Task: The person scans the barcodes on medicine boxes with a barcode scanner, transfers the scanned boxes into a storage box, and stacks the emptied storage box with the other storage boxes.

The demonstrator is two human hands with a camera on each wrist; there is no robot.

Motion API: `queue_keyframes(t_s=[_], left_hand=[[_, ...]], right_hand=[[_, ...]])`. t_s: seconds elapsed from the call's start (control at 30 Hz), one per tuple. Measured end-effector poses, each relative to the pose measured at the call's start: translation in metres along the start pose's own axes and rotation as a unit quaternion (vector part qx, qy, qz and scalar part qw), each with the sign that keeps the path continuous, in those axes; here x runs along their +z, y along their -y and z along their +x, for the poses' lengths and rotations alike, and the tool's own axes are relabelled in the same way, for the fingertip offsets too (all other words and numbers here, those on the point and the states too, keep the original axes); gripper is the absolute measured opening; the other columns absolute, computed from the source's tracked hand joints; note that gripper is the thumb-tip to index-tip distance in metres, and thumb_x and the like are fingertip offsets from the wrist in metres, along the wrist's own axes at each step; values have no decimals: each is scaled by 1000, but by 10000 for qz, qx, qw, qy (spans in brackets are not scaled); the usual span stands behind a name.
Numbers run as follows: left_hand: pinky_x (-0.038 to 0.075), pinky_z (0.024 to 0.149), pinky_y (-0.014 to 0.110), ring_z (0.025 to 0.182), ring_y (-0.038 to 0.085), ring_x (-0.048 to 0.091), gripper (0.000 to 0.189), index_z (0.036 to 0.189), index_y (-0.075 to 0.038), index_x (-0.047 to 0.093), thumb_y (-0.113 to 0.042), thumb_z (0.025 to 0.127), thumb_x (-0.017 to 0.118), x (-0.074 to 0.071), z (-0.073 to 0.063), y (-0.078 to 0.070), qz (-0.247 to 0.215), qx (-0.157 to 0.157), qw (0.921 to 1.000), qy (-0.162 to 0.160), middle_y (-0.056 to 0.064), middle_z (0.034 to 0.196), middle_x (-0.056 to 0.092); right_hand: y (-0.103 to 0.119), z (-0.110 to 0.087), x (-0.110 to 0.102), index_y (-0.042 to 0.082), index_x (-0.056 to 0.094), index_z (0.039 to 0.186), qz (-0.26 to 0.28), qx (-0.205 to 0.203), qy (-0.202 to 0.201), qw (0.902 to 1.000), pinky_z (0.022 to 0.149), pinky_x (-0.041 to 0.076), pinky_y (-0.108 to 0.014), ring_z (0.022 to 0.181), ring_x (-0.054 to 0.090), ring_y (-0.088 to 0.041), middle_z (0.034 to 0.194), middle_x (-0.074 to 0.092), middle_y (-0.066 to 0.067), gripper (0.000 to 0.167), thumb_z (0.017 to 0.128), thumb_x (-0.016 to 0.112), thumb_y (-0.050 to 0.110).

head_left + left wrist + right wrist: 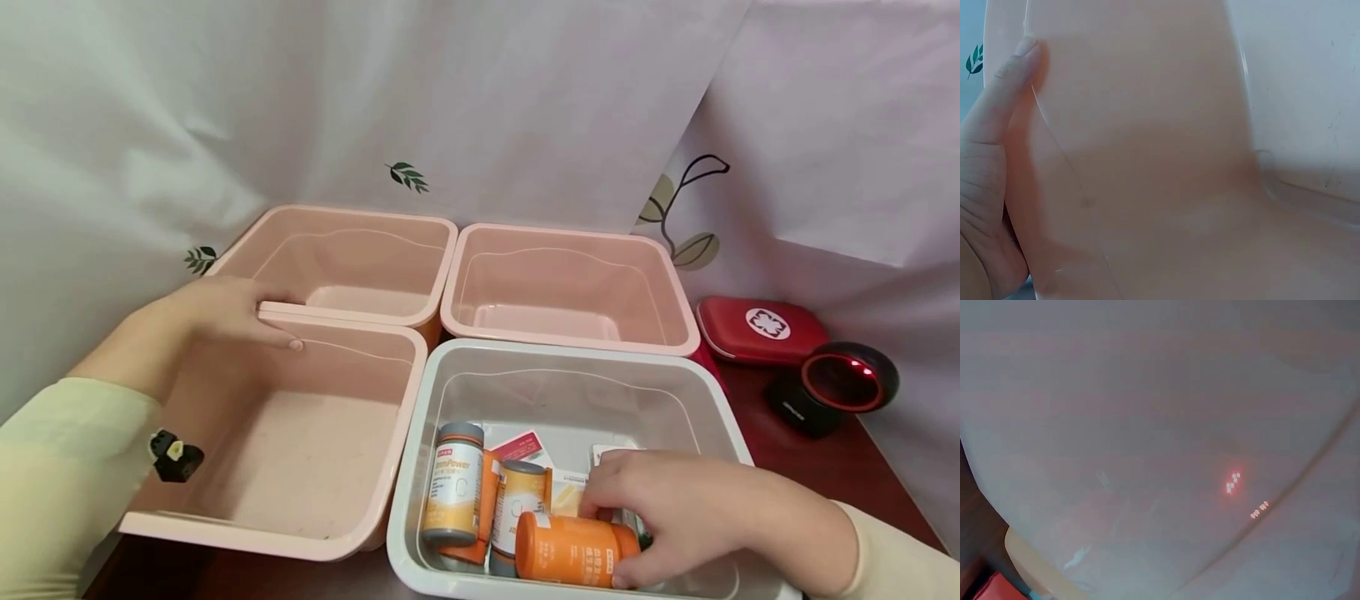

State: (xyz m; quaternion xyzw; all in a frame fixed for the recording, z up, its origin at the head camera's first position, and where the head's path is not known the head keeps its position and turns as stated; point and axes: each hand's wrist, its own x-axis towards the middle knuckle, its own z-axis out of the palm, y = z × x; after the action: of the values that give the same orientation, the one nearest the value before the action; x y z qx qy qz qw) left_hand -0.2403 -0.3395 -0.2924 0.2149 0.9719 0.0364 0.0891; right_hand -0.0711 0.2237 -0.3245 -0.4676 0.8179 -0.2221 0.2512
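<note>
My left hand point(232, 312) grips the far rim of the front-left pink bin point(408, 392), its thumb against the inner wall, as the left wrist view also shows. Inside the light grey bin point(585, 358), my right hand point(682, 508) holds one end of an orange bottle point(570, 550) lying on its side, thumb on the near side and fingers on the far side. Beside it lie a white-and-yellow bottle with grey ends point(453, 483) and another yellow one point(517, 504). Small boxes, one of them pale yellow point(567, 492), lie partly hidden. The right wrist view shows neither hand nor bottle.
Two more pink bins stand behind, at back left point(360, 218) and back right point(570, 237). On the dark red table to the right are a red zip case point(757, 329) and a black round device point(832, 383). A pale curtain point(480, 108) hangs behind.
</note>
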Motion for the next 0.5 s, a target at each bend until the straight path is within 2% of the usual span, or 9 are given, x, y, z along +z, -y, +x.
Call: queue_keyframes(t_s=[0.2,0.33,0.43,0.5], left_hand=[[51,85,52,94,20,67,67,133,-21,73,-60,81,86,-4,-1,-4,-34,-37,9999,-144,-3,104,74],[51,88,55,98,24,68,70,134,-19,73,-62,80,86,-6,-2,-5,-60,-8,9997,-220,1,107,75],[52,90,58,101,27,70,73,135,-16,73,-63,80,86,-5,-3,-5,-42,13,9998,-177,4,110,75],[52,90,59,103,29,70,75,135,-14,73,-63,80,86,-4,-4,-5,-54,26,9999,-150,6,112,75]], right_hand=[[3,-4,-4,38,63,106,-315,105,-396,9987,71,48,-18,83,54,3,90,54,27,39,77,89,31],[6,-7,-8,39,60,106,-236,312,-728,9966,63,47,-20,75,54,3,86,56,26,45,73,87,24],[7,-7,-8,38,61,113,-124,-33,-1188,9928,64,49,-20,78,57,3,92,61,26,49,76,87,19],[6,-7,-11,33,64,119,-241,-611,-1648,9841,69,51,-20,84,60,1,101,64,23,53,75,87,15]])
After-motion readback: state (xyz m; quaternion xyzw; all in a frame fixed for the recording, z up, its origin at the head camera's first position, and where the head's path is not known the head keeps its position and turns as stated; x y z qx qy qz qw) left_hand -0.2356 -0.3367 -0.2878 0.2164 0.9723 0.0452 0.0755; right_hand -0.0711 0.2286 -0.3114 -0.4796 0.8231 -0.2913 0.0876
